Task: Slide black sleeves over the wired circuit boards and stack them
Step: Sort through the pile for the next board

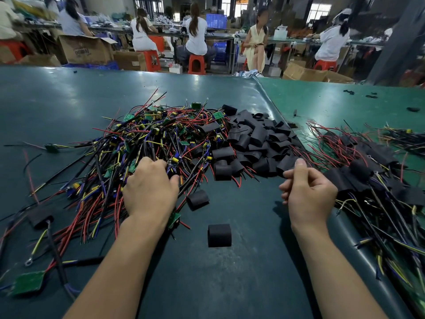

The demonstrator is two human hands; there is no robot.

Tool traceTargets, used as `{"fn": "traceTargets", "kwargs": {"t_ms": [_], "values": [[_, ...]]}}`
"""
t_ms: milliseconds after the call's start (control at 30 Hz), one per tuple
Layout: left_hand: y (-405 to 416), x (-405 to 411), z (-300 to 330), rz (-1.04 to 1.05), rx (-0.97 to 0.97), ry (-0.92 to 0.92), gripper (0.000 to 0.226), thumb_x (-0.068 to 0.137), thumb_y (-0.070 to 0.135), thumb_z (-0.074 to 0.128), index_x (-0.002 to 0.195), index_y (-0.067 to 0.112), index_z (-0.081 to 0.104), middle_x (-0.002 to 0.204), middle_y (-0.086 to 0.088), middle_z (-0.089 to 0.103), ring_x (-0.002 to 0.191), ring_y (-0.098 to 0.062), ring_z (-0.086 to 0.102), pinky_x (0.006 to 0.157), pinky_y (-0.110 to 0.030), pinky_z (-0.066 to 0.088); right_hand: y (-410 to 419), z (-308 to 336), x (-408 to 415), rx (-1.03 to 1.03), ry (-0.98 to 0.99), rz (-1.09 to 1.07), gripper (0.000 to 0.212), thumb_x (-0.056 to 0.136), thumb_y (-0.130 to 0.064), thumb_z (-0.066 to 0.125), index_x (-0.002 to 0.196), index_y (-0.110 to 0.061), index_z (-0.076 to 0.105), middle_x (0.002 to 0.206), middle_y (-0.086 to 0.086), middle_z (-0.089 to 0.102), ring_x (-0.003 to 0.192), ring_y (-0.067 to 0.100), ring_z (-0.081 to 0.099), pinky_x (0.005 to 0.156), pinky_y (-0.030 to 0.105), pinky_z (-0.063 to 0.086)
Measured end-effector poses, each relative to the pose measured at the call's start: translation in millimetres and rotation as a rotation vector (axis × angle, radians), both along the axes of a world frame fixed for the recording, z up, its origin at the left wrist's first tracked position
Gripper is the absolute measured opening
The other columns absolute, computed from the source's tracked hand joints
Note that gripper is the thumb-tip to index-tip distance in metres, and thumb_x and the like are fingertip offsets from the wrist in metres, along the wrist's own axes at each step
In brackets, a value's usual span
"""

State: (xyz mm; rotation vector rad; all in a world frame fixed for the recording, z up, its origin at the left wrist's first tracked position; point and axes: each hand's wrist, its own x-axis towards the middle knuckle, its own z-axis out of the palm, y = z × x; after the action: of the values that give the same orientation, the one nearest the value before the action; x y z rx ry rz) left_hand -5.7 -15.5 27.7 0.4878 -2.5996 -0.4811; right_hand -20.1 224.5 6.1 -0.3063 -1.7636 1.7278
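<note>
Wired circuit boards (pixel 147 137) lie in a tangled heap on the left half of the dark green table (pixel 241 284), their red, black, yellow and blue leads running every way, many fanning toward the near edge. The left hand (pixel 150 187) is palm down on the near side of that heap, forearm reaching straight in, fingers curled into the wires; whether its grip has closed on one board I cannot tell from here. The right hand (pixel 308 192) hovers above the table, thumb up and fingers loosely curled, its fingertips meeting at the near edge of the pile of black sleeves (pixel 255 139), though whether they pinch one I cannot tell. One loose sleeve (pixel 219 235) stands between the forearms, its open ends facing left and right. Sleeved boards (pixel 372 171) lie stacked to the right, leads trailing toward the near edge.
</note>
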Motion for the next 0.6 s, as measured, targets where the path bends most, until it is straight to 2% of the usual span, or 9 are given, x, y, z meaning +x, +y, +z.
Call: {"fn": "traceTargets", "kwargs": {"t_ms": [67,133,267,333,400,467,533,600], "values": [[0,0,0,0.016,-0.019,-0.023,0.025,0.088,0.039,0.067,0.105,0.022,0.074,0.103,-0.008,0.063,0.090,-0.038,0.063,0.069,-0.038,0.045,-3,-1,1,0.111,0.000,0.009,0.041,0.099,-0.036,0.056,0.064,-0.015,0.064,0.047,-0.001,0.061,0.039,0.011,0.052,0.044,0.027,0.046],[2,2,2,0.021,-0.004,0.034,0.018,0.089,0.036,0.066,0.099,0.025,0.076,0.098,-0.008,0.065,0.087,-0.037,0.064,0.065,-0.035,0.039,-6,-2,3,0.220,-0.006,0.009,0.041,0.099,-0.037,0.056,0.064,-0.019,0.065,0.049,0.000,0.062,0.043,0.014,0.055,0.050,0.032,0.049],[8,7,9,-0.047,0.138,0.420,0.016,0.089,0.033,0.067,0.089,0.018,0.075,0.084,-0.005,0.068,0.075,-0.031,0.063,0.064,-0.031,0.039,-14,-2,9,0.406,0.053,0.022,0.030,0.097,-0.037,0.059,0.072,-0.021,0.067,0.050,-0.003,0.061,0.047,0.010,0.057,0.051,0.031,0.046],[19,12,13,-0.142,0.177,0.585,0.013,0.087,0.028,0.070,0.082,0.016,0.074,0.076,-0.002,0.067,0.067,-0.025,0.062,0.061,-0.032,0.044,-21,0,13,0.526,0.118,0.071,0.009,0.093,-0.030,0.066,0.097,-0.022,0.069,0.060,-0.005,0.065,0.054,0.010,0.061,0.057,0.034,0.051],[35,18,12,-0.303,0.159,0.669,0.010,0.085,0.023,0.072,0.079,0.015,0.073,0.072,-0.001,0.066,0.061,-0.019,0.060,0.058,-0.032,0.047,-27,-1,14,0.582,0.172,0.182,0.044,0.088,-0.022,0.073,0.129,-0.025,0.058,0.068,-0.010,0.064,0.059,0.008,0.061,0.060,0.025,0.051],[53,23,6,-0.542,0.150,0.666,0.009,0.083,0.020,0.074,0.077,0.014,0.073,0.070,0.000,0.066,0.059,-0.015,0.058,0.057,-0.030,0.048,-28,-3,13,0.656,0.200,0.280,0.075,0.084,-0.019,0.076,0.146,-0.031,0.036,0.077,-0.015,0.063,0.060,0.010,0.060,0.059,0.019,0.048],[66,27,-1,-0.777,0.137,0.600,0.009,0.082,0.018,0.076,0.079,0.010,0.074,0.072,-0.001,0.066,0.062,-0.015,0.060,0.058,-0.030,0.051,-26,-4,13,0.689,0.255,0.353,0.079,0.082,-0.020,0.071,0.150,-0.030,0.030,0.086,-0.016,0.062,0.062,0.012,0.060,0.064,0.018,0.048],[72,29,-4,-0.928,0.150,0.545,0.012,0.084,0.018,0.074,0.085,0.006,0.074,0.080,-0.003,0.069,0.070,-0.018,0.066,0.061,-0.034,0.055,-22,-3,13,0.663,0.307,0.363,0.073,0.084,-0.022,0.068,0.149,-0.027,0.036,0.090,-0.007,0.064,0.070,0.012,0.063,0.070,0.018,0.049]]}}
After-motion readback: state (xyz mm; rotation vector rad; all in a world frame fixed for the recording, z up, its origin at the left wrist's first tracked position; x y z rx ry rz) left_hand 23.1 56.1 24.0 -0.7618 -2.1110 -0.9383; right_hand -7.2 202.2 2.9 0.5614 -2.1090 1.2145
